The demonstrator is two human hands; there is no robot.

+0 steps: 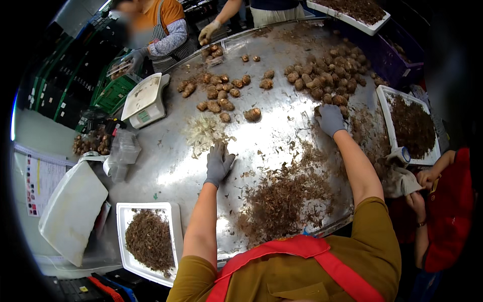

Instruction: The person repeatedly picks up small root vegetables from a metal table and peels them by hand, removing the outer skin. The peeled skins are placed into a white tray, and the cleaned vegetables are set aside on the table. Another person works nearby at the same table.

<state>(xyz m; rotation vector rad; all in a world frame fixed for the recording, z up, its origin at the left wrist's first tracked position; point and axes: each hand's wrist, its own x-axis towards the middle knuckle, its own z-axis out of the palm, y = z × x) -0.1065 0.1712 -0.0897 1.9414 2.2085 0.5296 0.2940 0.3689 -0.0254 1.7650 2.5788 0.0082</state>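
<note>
My left hand, in a grey glove, rests palm down on the metal table. Its fingertips reach loose peelings beside a crumpled pale net or glove-like scrap. Further right, my gloved right hand is at the near edge of a heap of brown taro corms. A taro corm shows at its fingertips, mostly hidden by the glove. Beyond my left hand lie a single corm and a looser group of corms.
Brown peelings cover the table's near side. White trays of scraps stand left and right. A weighing scale and clear plastic boxes sit left. Co-workers stand across the table and at right; one gloved hand is above a corm pack.
</note>
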